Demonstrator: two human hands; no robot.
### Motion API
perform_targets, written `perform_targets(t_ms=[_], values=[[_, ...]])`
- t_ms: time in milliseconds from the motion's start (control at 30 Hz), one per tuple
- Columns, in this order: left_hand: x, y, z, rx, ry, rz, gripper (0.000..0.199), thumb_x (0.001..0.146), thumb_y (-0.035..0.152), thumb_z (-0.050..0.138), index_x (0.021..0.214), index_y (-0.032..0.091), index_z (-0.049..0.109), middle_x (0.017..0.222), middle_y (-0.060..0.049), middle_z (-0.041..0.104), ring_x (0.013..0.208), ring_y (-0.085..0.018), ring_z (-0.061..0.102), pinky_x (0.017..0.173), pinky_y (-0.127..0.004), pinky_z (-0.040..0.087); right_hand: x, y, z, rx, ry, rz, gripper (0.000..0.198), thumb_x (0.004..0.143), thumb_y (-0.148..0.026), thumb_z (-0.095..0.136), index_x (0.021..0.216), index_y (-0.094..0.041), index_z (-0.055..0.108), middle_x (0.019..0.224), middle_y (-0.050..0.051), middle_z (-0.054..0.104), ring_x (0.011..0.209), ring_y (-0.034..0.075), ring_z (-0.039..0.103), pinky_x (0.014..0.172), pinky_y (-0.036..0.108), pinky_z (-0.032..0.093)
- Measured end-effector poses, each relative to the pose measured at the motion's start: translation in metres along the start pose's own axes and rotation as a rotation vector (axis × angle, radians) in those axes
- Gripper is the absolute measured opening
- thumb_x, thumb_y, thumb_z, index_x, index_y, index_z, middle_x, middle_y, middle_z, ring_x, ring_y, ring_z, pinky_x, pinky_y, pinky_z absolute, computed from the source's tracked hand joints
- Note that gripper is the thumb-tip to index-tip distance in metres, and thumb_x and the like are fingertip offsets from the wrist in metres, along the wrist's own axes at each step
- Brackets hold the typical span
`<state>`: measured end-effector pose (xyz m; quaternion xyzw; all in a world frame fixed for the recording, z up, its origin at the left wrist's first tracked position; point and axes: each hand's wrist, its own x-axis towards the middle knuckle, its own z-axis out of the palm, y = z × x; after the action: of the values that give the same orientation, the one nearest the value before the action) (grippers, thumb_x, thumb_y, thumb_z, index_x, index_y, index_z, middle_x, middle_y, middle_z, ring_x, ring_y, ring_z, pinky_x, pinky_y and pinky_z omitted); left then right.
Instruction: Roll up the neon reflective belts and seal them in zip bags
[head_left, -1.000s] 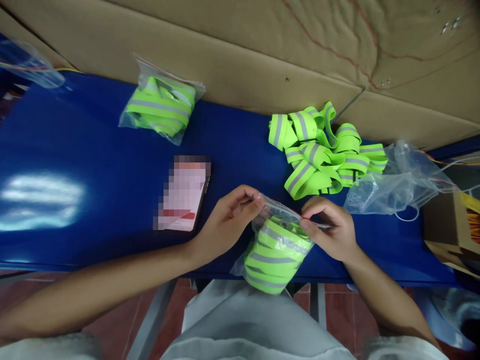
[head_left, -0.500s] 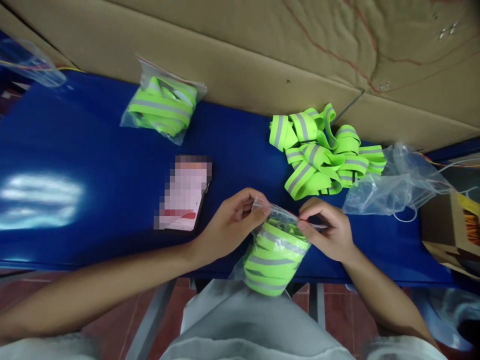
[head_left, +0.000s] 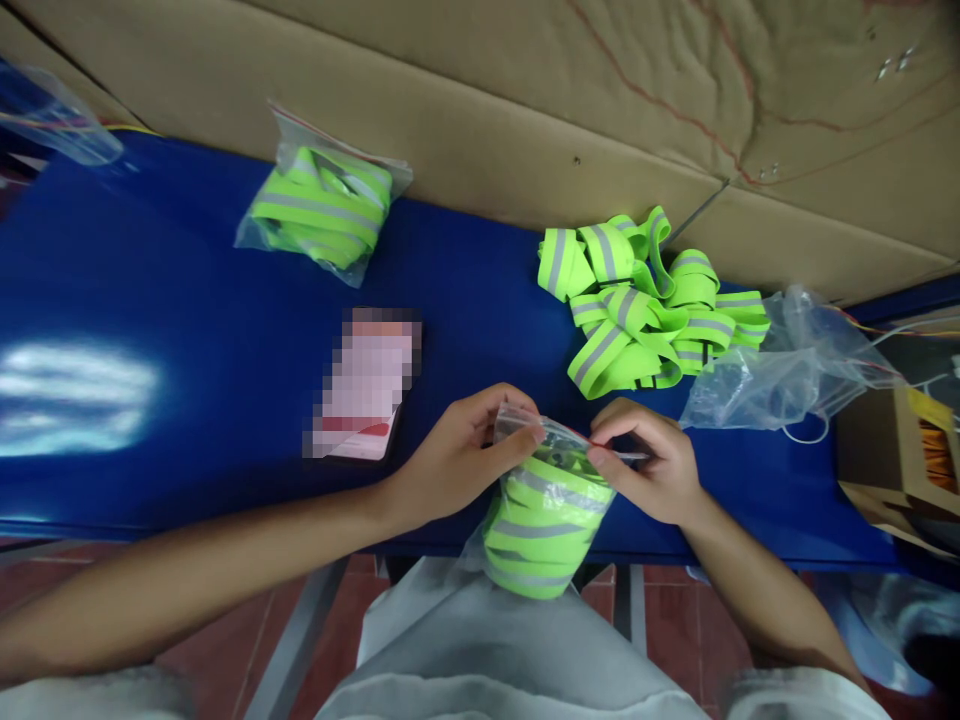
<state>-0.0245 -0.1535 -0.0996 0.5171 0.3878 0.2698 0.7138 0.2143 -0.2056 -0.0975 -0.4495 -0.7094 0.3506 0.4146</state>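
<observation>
A clear zip bag [head_left: 551, 520] packed with neon-green reflective straps hangs at the table's front edge, close to my body. My left hand [head_left: 484, 445] pinches the bag's top strip near its left end, thumb over fingers. On the same strip, further right, the thumb and fingers of my right hand [head_left: 649, 460] are closed on the red-lined zip edge. Whether the zip is sealed along its length I cannot tell. Just beyond my hands lies a loose pile of neon-green reflective straps [head_left: 637, 320] with grey stripes and black buckles.
Another filled zip bag [head_left: 322, 210] lies at the back left. A phone [head_left: 360, 385] rests on the blue table [head_left: 202, 340]. Empty clear bags [head_left: 780, 370] are heaped at the right, beside a cardboard box [head_left: 885, 450]. Brown padded panelling [head_left: 465, 130] borders the table's back.
My left hand has shifted slightly along the bag's top edge, its thumb now lying a little further over the strip. Both hands keep their grip on the bag.
</observation>
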Motion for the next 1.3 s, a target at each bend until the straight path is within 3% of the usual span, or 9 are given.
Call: perform_targets(t_ms=[200,433,733,900,1167,1300], values=[[-0.0036,-0.0007,-0.0017,0.129,-0.043,0.041,0.029,0.097,0.045,0.065,0.094,0.016,0.065,0.082,-0.001,0.063,0.074,-0.012,0.055,0.063,-0.021,0.04,0.0014,0.0002,0.0014,0.007,-0.003,-0.02,0.016,0.088,-0.008,0.073,0.094,-0.021,0.066,0.083,0.002,0.068,0.074,0.013,0.065,0.066,0.026,0.052],[-0.0016,-0.0009,-0.0003,0.063,-0.082,-0.014,0.025,0.093,0.041,0.071,0.094,0.017,0.066,0.08,0.001,0.062,0.067,-0.009,0.051,0.059,-0.02,0.039,0.0025,-0.0011,0.0031,-0.017,-0.012,-0.04,0.013,0.089,-0.011,0.074,0.094,-0.021,0.067,0.082,0.002,0.069,0.072,0.014,0.065,0.062,0.026,0.054],[-0.0031,0.0042,-0.0012,0.092,-0.112,0.038,0.023,0.093,0.038,0.07,0.088,0.016,0.066,0.073,0.003,0.056,0.062,-0.008,0.046,0.056,-0.019,0.036,0.0028,-0.0017,0.0021,-0.014,-0.028,-0.039,0.011,0.09,-0.014,0.074,0.095,-0.022,0.067,0.082,0.003,0.07,0.073,0.015,0.066,0.063,0.027,0.055],[-0.0017,0.0032,0.0006,0.044,-0.117,-0.016,0.019,0.088,0.035,0.075,0.091,0.016,0.072,0.078,0.0,0.066,0.067,-0.01,0.056,0.06,-0.02,0.042,0.0001,0.0009,0.0043,-0.001,-0.041,-0.031,0.013,0.09,-0.014,0.076,0.099,-0.022,0.069,0.085,0.004,0.072,0.076,0.016,0.069,0.064,0.028,0.056],[-0.0031,0.0016,-0.0001,0.095,-0.102,0.105,0.017,0.091,0.032,0.073,0.086,0.015,0.074,0.087,-0.003,0.068,0.075,-0.012,0.062,0.065,-0.021,0.046,0.0003,-0.0002,0.004,0.001,-0.103,-0.002,0.016,0.09,-0.014,0.077,0.102,-0.022,0.07,0.088,0.004,0.073,0.078,0.015,0.069,0.067,0.027,0.057],[-0.0031,-0.0003,0.0002,0.156,-0.07,0.135,0.015,0.092,0.03,0.072,0.087,0.016,0.074,0.086,-0.003,0.068,0.075,-0.012,0.062,0.066,-0.021,0.047,0.0012,-0.0012,0.0071,-0.017,-0.071,-0.005,0.01,0.091,-0.015,0.074,0.097,-0.022,0.07,0.085,0.004,0.073,0.075,0.015,0.069,0.066,0.027,0.057]])
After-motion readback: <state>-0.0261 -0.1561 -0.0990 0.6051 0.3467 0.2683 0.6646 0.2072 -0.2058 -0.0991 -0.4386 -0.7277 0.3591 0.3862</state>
